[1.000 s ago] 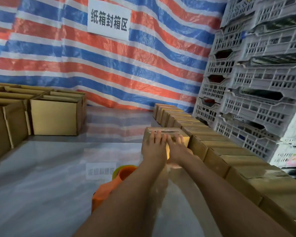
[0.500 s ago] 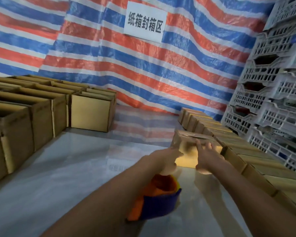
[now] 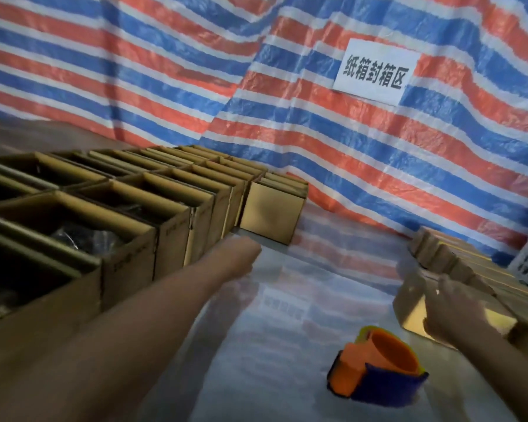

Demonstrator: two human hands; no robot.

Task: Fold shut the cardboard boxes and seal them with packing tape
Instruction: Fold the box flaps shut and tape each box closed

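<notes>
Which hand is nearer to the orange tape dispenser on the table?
Right. The right hand is at the small cardboard box just beyond the tape dispenser, to its right; the left hand reaches well past it toward the open boxes at left.

Two hands show: the left hand (image 3: pixel 238 254) and the right hand (image 3: pixel 453 309). One closed box (image 3: pixel 415 312) lies under the right hand, and one orange and blue tape dispenser (image 3: pixel 375 370) sits just left of it. Beyond the right hand runs one row of closed boxes (image 3: pixel 445 257), too blurred to count. Left of the left hand stand open boxes (image 3: pixel 128 214), at least ten. One white sign (image 3: pixel 375 71) hangs above the right hand.
</notes>
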